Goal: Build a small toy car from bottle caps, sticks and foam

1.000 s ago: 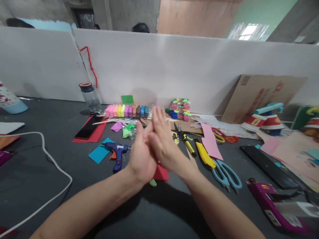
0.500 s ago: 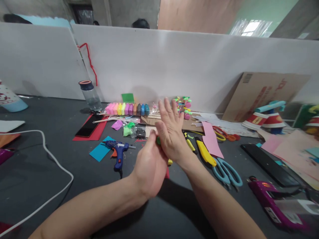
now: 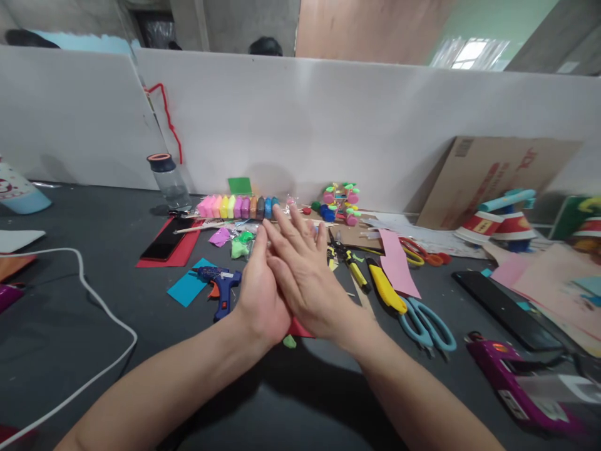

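My left hand (image 3: 265, 291) and my right hand (image 3: 307, 275) are pressed palm to palm above the middle of the table, fingers stretched out and pointing away from me. The right lies over the left at a slant. The small piece of green clay seen between them a moment before is hidden by the palms now. Below the hands lie a red sheet (image 3: 300, 328) and a small light green scrap (image 3: 290, 341). Just left of them is a blue hot glue gun (image 3: 225, 288) on a blue paper square (image 3: 190, 285).
Behind stand a row of coloured clay packs (image 3: 235, 207) and a small clay-decorated piece (image 3: 350, 203). To the right lie pliers (image 3: 357, 272), a yellow cutter (image 3: 385, 288), blue-handled scissors (image 3: 429, 326) and a purple tool (image 3: 521, 388). A water bottle (image 3: 171, 185) and phone (image 3: 169, 239) are at left.
My right hand has slid left and toward me over my left palm, covering the green clay. The left hand has also shifted slightly left. The light green scrap below has come into view.
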A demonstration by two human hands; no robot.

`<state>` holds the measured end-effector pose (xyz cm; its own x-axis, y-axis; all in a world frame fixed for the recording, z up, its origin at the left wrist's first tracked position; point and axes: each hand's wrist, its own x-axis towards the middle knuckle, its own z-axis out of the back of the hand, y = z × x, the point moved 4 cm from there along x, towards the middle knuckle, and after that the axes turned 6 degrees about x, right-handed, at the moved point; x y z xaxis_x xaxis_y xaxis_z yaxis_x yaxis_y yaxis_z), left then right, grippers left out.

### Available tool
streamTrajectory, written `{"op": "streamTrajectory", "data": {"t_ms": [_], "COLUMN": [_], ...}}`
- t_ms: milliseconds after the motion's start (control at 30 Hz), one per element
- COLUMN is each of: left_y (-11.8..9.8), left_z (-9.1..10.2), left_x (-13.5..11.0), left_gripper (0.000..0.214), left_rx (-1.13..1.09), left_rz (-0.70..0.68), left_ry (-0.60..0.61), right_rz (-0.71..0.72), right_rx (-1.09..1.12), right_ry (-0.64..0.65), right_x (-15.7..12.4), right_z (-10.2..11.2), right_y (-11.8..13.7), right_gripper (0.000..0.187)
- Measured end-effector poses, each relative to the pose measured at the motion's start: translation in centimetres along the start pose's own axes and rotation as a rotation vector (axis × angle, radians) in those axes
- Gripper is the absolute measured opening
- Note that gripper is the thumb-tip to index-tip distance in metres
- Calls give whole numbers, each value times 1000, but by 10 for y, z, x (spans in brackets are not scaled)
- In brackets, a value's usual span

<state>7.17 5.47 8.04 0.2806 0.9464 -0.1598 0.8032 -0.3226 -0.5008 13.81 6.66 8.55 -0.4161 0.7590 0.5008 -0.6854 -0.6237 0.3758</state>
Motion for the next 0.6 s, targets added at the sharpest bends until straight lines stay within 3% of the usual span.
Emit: {"op": "streamTrajectory", "data": {"t_ms": [167,333,400,500,600], "left_y": [5,-1,-6,-13,-16], "left_z": [-1,-1,-2,-2,-3], "left_x": [-4,-11,-14,-17,-18], "left_gripper": [36,36,34,34,32], "left_rx": [27,13,5,14,44], "left_rz": [14,14,3,-1,-17], "left_ry": [58,74,103,122,146], "right_rz": [-114,65,154,322,381], "right_rx": [-3,163,180,108,67], "right_ry": [-207,-405,-378,-236,-235], "right_x": [0,-9,-11,-11,-11], "right_z": [17,49,58,61,61], "right_y": [-25,-18,-8,6,9], "right_gripper": [42,27,20,15,11]}}
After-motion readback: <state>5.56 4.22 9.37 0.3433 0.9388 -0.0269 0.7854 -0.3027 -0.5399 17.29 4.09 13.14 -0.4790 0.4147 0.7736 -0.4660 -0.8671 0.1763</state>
